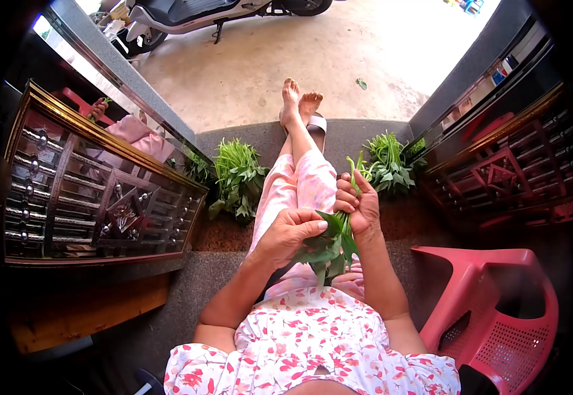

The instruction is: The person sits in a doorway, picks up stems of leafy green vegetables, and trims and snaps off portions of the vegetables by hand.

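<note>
A small bunch of leafy green stems (pixel 332 250) is over my lap, its leaves hanging down and its pale stem ends pointing up. My right hand (pixel 360 205) is closed around the stems. At the leaf end, my left hand (pixel 290 236) pinches the edge of a leaf between thumb and fingers; the fingertips are partly hidden behind it. Beyond my hands, a heap of the same greens (pixel 239 174) stands left of my outstretched legs. Another heap (pixel 388 161) lies to the right, past my right hand.
A pink plastic chair (pixel 457 289) is close on my right. Ornate metal door panels (pixel 102 191) flank me on both sides. My crossed feet (pixel 299 105) reach over the stone threshold. A parked scooter (pixel 198 16) stands outside on the concrete, where a loose leaf (pixel 361 84) lies.
</note>
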